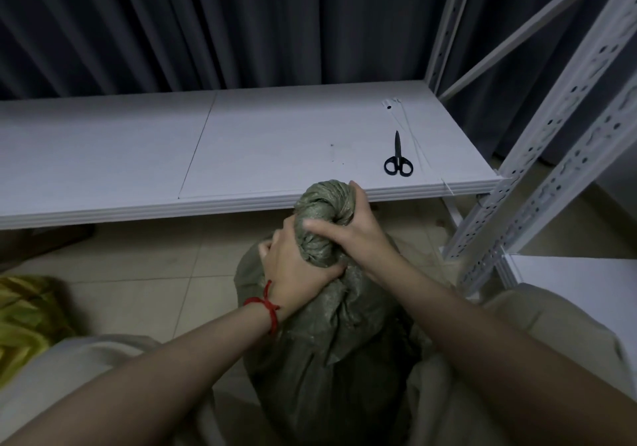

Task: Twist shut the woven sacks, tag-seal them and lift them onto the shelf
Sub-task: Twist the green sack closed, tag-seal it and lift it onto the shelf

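A grey-green woven sack (331, 349) stands on the tiled floor between my knees, its mouth wound into a thick twisted neck (322, 211). My left hand (296, 266), with a red string round its wrist, grips the neck low down. Higher up, my right hand (348, 235) wraps around the twist from the right. The white shelf board (138, 156) runs across just beyond the sack. Thin white tag seals (400, 118) lie on its right part.
Black scissors (398, 159) lie on the shelf beside the seals. White perforated shelf uprights (551, 156) rise at the right. A yellow-green sack (27, 318) lies on the floor at the left. Dark curtains (241, 21) hang behind the shelf.
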